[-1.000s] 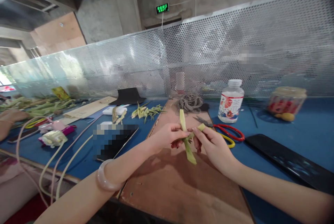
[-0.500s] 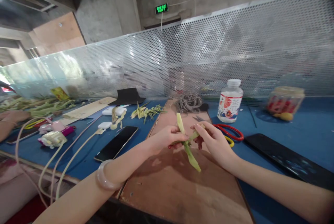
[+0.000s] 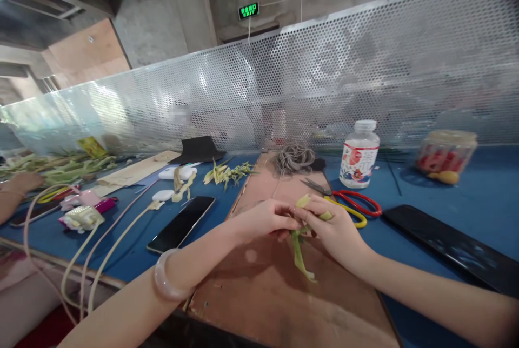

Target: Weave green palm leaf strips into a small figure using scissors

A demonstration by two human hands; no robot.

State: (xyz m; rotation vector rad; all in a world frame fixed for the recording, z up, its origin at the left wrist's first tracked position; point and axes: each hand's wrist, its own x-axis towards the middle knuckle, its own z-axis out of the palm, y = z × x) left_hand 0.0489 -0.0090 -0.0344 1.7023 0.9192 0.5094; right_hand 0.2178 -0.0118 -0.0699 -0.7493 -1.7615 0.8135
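Observation:
Over the brown board (image 3: 259,283), both hands meet around a pale green strip of leaf (image 3: 299,256) that looks like corn husk. My left hand (image 3: 275,219) is closed, thumb and fingers pinching the strip near its middle. My right hand (image 3: 324,223) is closed too, its fingers folding the upper part of the strip, and yellowish bits show between them. The strip's lower end dangles beneath the hands. Fingertips overlap, so the exact grip point is hidden. Scissors (image 3: 352,206) with red and yellow handles lie just beyond my right hand.
Behind the hands lies a coil of grey cord (image 3: 295,160). A labelled bottle (image 3: 359,156), a jar (image 3: 446,156) and a black phone (image 3: 446,242) are on the right. Another phone (image 3: 181,223), cables (image 3: 117,251) and dried leaf pieces (image 3: 229,173) lie left. A co-worker's hand (image 3: 26,181) shows far left.
My hands have come together. The strip's upper end, which stood up between them, is now folded down into the fingers of my right hand.

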